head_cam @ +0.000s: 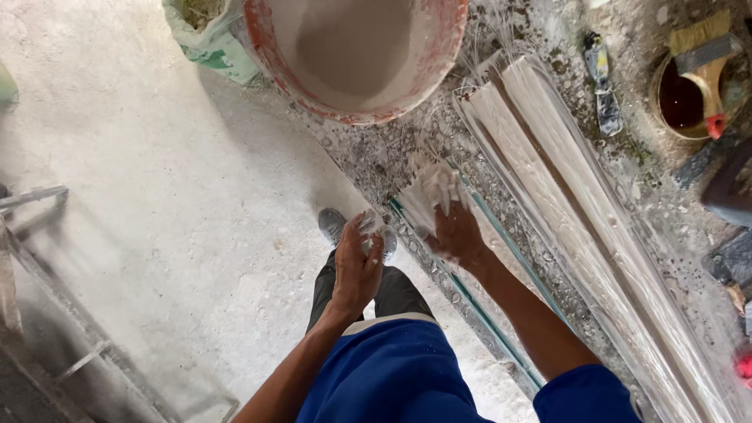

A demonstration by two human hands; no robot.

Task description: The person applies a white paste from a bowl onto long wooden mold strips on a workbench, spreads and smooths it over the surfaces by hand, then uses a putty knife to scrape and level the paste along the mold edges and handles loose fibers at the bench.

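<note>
White, perhaps fibrous wad [429, 193] in hands [407, 251]

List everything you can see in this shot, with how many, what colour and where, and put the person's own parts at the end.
Basin: one, reddish rim, grey-white paste inside, top centre.
Sack: one, white and green, top left, beside the basin.
Long moulded strips: at least two, white, running diagonally at right.
Wad of white fibre: one, under the right hand's fingers.
Tin with a brush: one, dark liquid inside, top right.
Scraper: one, plaster-caked, left of the tin.
Metal frame: one, grey, left edge.
Floor: pale, dusty.
Shoe: one visible, grey, centre.
Left hand: white-smeared, centre.
Right hand: on the fibre.
</note>
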